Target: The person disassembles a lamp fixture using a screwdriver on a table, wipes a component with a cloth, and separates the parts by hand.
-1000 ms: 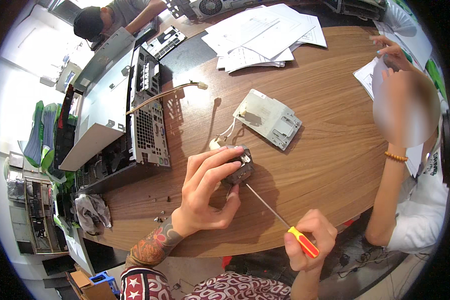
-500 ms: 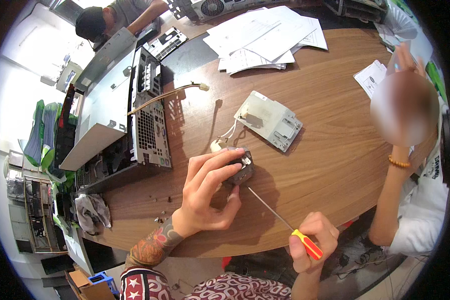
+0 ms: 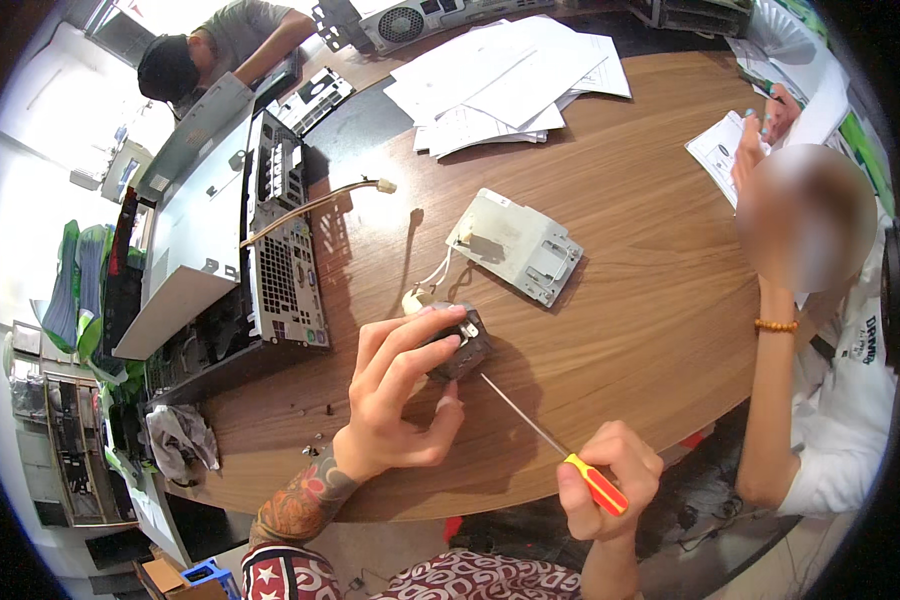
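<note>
Brown wood-grain tabletop [image 3: 630,230], curved along its near edge, spreads beneath both hands in the head view. The left hand [image 3: 395,405] pinches a small dark block [image 3: 472,360]; the right hand [image 3: 625,475] grips a yellow-and-red screwdriver [image 3: 582,468], its tip just beside the block. Beyond them lie a grey metal panel [image 3: 515,240] and papers [image 3: 510,85]. Left of the left hand stand an opened computer case [image 3: 288,305] and, farther off, a white wall [image 3: 20,190].

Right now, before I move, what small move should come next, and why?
Probably ease the red-and-yellow screwdriver tip in toward the dark block. The left hand grips the block, the right hand holds the handle, and the shaft already points at the block's near side, its tip seeming to stop just short of it.
</note>
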The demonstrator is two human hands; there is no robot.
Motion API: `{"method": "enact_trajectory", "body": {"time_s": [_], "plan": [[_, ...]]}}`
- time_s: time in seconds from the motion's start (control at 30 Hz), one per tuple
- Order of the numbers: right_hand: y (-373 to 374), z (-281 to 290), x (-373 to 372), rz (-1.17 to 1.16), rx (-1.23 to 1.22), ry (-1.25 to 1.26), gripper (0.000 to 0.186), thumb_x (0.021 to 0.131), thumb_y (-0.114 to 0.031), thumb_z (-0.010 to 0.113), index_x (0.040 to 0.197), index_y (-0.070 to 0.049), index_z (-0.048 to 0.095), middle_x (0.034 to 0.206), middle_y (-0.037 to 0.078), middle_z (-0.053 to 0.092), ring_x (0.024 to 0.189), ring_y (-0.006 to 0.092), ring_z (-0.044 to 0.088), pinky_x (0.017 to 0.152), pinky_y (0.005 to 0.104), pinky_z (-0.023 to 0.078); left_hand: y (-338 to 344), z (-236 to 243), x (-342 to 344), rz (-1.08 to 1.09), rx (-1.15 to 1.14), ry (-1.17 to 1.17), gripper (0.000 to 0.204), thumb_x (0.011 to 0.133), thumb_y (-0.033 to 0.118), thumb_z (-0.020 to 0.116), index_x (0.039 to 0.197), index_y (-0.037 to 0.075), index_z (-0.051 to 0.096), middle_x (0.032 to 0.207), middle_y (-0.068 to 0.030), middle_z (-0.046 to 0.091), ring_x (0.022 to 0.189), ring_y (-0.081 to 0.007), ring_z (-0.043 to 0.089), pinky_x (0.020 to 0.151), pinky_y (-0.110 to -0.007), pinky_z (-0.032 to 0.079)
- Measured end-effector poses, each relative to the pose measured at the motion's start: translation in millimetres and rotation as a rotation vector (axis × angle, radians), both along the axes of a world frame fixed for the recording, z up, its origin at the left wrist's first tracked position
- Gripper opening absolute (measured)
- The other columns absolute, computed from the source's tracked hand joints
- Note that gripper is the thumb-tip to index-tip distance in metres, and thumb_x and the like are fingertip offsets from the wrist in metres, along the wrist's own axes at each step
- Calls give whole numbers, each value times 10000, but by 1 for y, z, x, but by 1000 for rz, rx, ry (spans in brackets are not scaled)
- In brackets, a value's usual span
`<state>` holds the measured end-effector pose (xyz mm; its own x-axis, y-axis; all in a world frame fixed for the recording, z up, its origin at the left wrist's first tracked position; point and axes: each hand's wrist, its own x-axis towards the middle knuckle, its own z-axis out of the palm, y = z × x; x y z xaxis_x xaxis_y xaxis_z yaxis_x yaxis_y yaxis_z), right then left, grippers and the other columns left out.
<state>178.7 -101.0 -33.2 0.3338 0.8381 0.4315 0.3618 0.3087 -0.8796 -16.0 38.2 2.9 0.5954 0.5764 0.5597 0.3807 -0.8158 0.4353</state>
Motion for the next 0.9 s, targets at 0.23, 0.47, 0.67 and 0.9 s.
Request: {"method": "enact_trajectory", "body": {"time_s": [0.23,0.47,0.67,0.9], "plan": [[2,2,0,3,8,18,200,721,-123,759,691,-63,570,592,67,540,464,229,544,452,328,427,0,1,-2,-10,-6,9,557,576,-57,626,1129,15,607,1260,-179,649,1074,-349,604,947,-421,470],[1,3,-1,-5,-17,-7,213,718,-130,761,671,-67,563,595,70,539,466,234,544,452,329,429,-1,1,0,3,2,17,509,622,-38,718,1112,23,593,1230,-201,657,1056,-352,616,929,-419,472],[-3,-2,-1,-27,48,136,213,719,-138,742,659,-60,553,566,58,528,436,197,506,431,314,398,1,-1,0,5,37,18,507,632,-39,745,1111,26,588,1237,-199,652,1068,-347,612,931,-418,468],[6,-1,-5,-6,64,-76,218,716,-121,764,675,-64,558,571,53,503,434,217,505,430,322,401,0,7,-1,-22,-31,21,549,586,-1,726,1119,11,593,1261,-185,645,1092,-354,593,971,-429,454]]}}
